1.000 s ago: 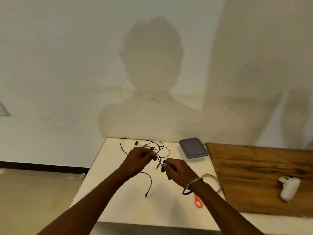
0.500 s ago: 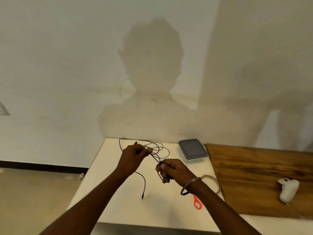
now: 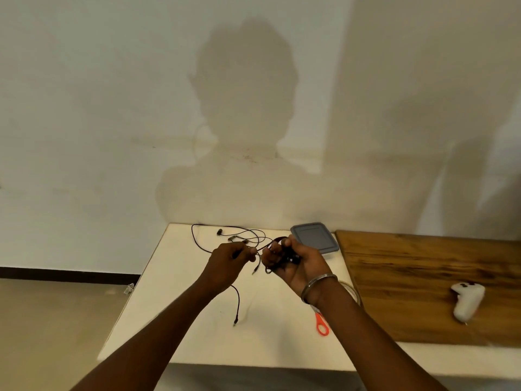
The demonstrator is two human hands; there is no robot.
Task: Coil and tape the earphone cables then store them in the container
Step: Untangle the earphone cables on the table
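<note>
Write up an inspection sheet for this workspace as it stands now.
Surface: white table, with a wooden board beside it on the right.
Job's things: grey-lidded container, closed, at the far edge; tape roll, partly hidden.
Clutter: orange-handled scissors on the table; white controller on the board.
Grippers: left hand pinches the earphone cables; right hand holds a partial coil.
Cables: loose strands on the table; one end trails below the left hand.
Surroundings: plain wall with shadows; floor.

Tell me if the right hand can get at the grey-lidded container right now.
Probably yes for reach: the container sits just beyond the right hand with nothing between. But that hand holds coiled earphone cable, so opening the lid looks awkward.
</note>
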